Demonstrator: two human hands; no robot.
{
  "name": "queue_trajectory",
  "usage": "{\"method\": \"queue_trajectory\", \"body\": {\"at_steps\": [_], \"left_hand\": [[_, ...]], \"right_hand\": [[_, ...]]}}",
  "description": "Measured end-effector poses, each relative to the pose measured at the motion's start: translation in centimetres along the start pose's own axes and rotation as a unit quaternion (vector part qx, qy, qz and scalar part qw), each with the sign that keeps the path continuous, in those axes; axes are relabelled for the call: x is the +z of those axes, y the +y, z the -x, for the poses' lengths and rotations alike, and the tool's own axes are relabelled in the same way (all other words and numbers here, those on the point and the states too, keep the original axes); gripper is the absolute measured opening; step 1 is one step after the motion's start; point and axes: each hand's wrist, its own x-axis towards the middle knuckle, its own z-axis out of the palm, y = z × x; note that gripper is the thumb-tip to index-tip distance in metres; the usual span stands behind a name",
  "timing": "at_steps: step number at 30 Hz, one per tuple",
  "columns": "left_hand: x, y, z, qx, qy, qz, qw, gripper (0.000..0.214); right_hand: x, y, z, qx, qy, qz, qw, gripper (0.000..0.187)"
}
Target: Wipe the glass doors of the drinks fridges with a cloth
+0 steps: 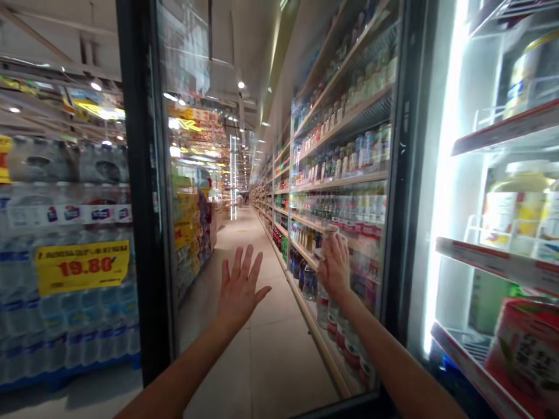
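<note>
A dark-framed glass door (271, 361) stands open before me. My left hand (241, 288) is raised flat toward its glass, fingers spread and nothing in them. Farther right, my right hand (335, 265) is pressed toward the same pane, its fingers together over a pale crumpled cloth (331, 229). Only the cloth's edges show around the fingers. Through or in the glass appear shelves of bottles (340, 203) and a long aisle.
The lit cooler (441, 174) is at right, with bottles (502, 203) and a red package (524, 343) on its shelves. Stacked water-bottle packs (70, 320) stand at left behind a yellow price sign (82, 266). The door's black frame (142, 174) runs upright beside them.
</note>
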Motion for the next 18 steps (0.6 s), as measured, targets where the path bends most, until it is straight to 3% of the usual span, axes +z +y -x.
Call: {"method": "queue_trajectory", "body": {"at_steps": [2,3,7,10,12,15,17,18], "left_hand": [[-0.1,0.0,0.0,0.002,0.001,-0.002,1.000,0.069],[-0.1,0.0,0.0,0.001,0.000,-0.001,1.000,0.070],[-0.2,0.2,0.0,-0.002,0.000,-0.003,1.000,0.071],[0.0,0.2,0.0,0.000,0.004,-0.010,1.000,0.069],[0.0,0.1,0.1,0.001,0.005,-0.013,1.000,0.067],[-0.1,0.1,0.1,0.001,0.003,-0.014,1.000,0.065],[-0.2,0.1,0.0,-0.002,0.002,-0.010,1.000,0.067],[-0.3,0.1,0.0,-0.004,0.003,-0.008,1.000,0.069]], "right_hand": [[-0.3,0.0,0.2,-0.056,-0.032,-0.008,0.998,0.058],[-0.6,0.9,0.4,-0.051,-0.038,0.000,0.998,0.058],[-1.5,6.9,0.0,0.110,0.042,0.055,0.991,0.054],[-0.9,7.3,-1.5,0.163,0.084,0.056,0.982,0.053],[-0.2,4.7,-2.3,0.111,0.070,0.036,0.991,0.054],[0.5,0.7,-2.8,-0.029,0.013,0.000,1.000,0.058],[0.3,0.7,-2.7,-0.069,-0.013,0.003,0.998,0.059],[0.0,1.7,-2.7,-0.051,-0.012,0.016,0.998,0.058]]}}
